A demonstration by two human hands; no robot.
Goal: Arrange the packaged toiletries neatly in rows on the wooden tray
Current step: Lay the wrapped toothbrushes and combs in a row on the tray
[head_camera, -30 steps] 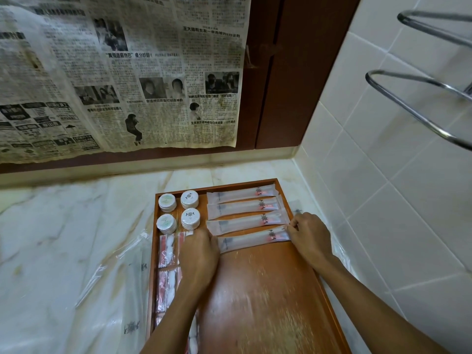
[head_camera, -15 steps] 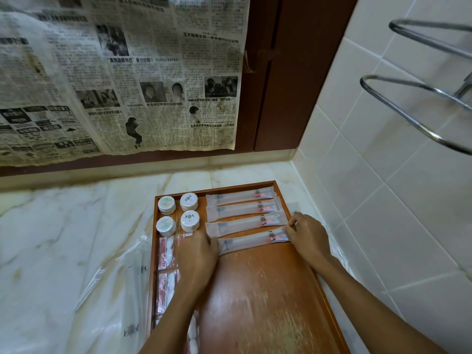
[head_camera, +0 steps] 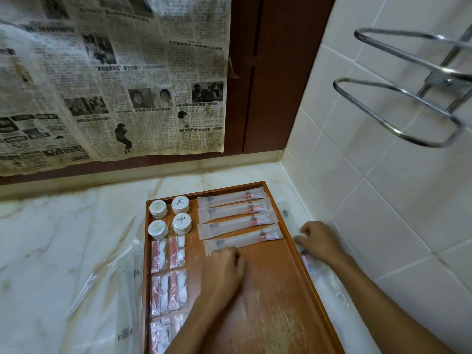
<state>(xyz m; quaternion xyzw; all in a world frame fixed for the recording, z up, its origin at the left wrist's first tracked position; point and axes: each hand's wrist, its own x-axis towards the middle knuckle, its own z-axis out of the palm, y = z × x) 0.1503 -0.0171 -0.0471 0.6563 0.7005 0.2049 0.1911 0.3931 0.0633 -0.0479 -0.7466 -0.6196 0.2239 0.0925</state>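
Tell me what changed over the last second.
The right hand let go of the nearest long packet and moved right, off the tray, onto packets lying by the wall. The left hand slid right along the packet's left end. The four long packets and round tins stayed put.

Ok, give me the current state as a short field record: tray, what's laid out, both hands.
tray: wooden tray on the marble counter, in the corner by the tiled wall
long packets: four in a row, tray's far right
round tins: four, two by two, far left
small sachets: two columns along the left edge
left hand: on the tray, by the nearest long packet's left end
right hand: off the tray, on loose packets by the wall; grip unclear
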